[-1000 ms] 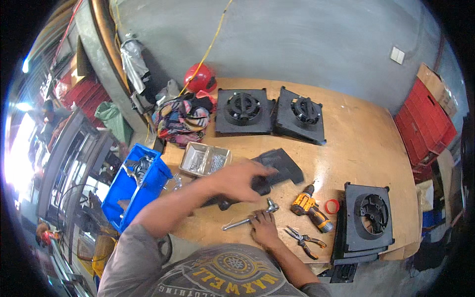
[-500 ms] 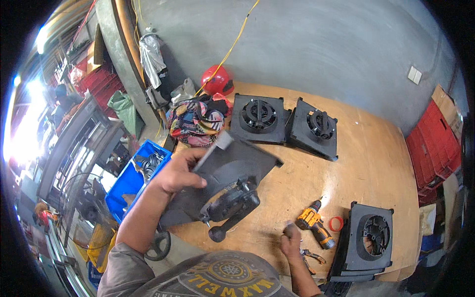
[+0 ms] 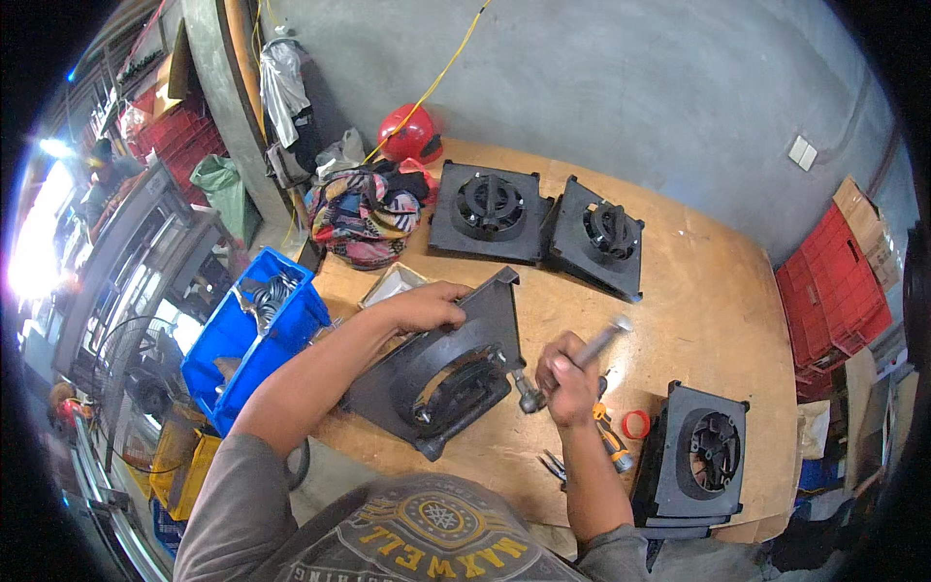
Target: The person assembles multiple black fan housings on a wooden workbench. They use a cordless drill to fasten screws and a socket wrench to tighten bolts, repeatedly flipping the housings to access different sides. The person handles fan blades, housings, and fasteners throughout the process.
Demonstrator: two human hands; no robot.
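Observation:
My left hand (image 3: 432, 308) is closed over the upper edge of a black square housing (image 3: 388, 388) with a round opening, which stands tilted on the table in front of me. In my right hand (image 3: 570, 383) is a metal ratchet wrench (image 3: 603, 341), its handle slanting up to the right. The wrench's round head lies close beside the housing's right side, near a small fitting there; whether they touch I cannot tell. Just beyond my right wrist lies an orange-and-black cordless drill (image 3: 613, 444), partly hidden by the forearm, with pliers (image 3: 553, 468) on its other side.
Two similar black housings (image 3: 485, 209) lie at the back, and more are stacked (image 3: 693, 456) at right. A red ring (image 3: 635, 424) lies by the drill. At left are a blue bin (image 3: 218, 354) of metal parts, a small open box (image 3: 393, 284) and patterned cloth (image 3: 364, 218).
The housing has been lowered and turned, its front edge now nearer the table. My right hand has risen from beside the pliers to the housing's right side, with the wrench now plainly visible.

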